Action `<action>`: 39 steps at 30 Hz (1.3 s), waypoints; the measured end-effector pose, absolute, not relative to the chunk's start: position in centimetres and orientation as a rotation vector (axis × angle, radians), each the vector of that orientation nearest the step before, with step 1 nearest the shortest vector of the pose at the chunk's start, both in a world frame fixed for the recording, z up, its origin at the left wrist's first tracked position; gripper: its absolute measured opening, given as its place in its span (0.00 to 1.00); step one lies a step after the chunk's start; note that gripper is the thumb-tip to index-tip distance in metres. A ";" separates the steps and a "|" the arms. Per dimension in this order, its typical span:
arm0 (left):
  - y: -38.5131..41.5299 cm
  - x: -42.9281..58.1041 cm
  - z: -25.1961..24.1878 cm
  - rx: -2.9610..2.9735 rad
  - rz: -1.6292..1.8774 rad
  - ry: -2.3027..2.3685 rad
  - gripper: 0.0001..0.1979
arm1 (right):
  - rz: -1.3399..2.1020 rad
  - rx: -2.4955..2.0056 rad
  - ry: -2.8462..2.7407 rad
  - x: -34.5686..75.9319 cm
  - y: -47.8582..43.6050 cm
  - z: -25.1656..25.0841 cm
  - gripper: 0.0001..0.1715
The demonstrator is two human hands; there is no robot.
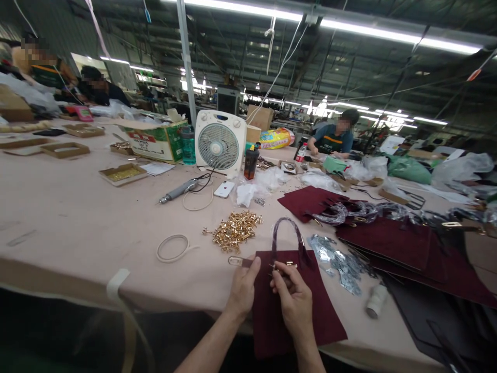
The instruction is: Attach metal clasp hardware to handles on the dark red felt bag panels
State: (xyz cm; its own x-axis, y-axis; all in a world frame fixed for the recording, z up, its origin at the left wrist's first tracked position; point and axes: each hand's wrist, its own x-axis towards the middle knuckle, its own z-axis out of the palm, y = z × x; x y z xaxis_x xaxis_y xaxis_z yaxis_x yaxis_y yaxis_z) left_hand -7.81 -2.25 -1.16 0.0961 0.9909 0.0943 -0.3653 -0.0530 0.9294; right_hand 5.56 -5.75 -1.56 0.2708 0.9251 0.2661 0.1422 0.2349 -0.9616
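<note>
A burgundy bag panel (310,316) with a plastic-wrapped handle (285,221) lies at the table's front edge and hangs partly over it. My left hand (244,287) is closed at its left side, the thumb pressed on a brown strap (245,262) that ends in a gold metal plate (235,260). My right hand (293,296) pinches a small gold metal fitting (274,268) above the panel, near the handle's left base. Another gold fitting (289,264) sits on the panel by the right base. My fingers partly hide the piece in the right hand.
Beyond the panel is a pile of gold fittings (235,231); flat silver plates (341,261) lie to the right. Stacked burgundy panels (392,243), a white spool (376,301), a tape roll (173,247), an electric screwdriver (178,191), a phone (224,189) and a fan (220,142) surround the work. A co-worker (334,137) sits opposite.
</note>
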 end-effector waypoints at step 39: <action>-2.8 -7.5 -1.6 1.402 1.280 1.323 0.20 | 0.456 -1.377 -1.449 3.6 -5.1 -2.1 0.18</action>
State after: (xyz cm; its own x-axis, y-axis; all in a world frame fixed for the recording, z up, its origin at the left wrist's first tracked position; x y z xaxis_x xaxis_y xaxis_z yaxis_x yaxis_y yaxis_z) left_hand -7.50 -2.75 -1.59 -0.0611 0.9881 0.1409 0.1736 -0.1285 0.9764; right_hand 3.60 -5.07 -2.08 0.1981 0.8908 0.4090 0.4964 0.2686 -0.8255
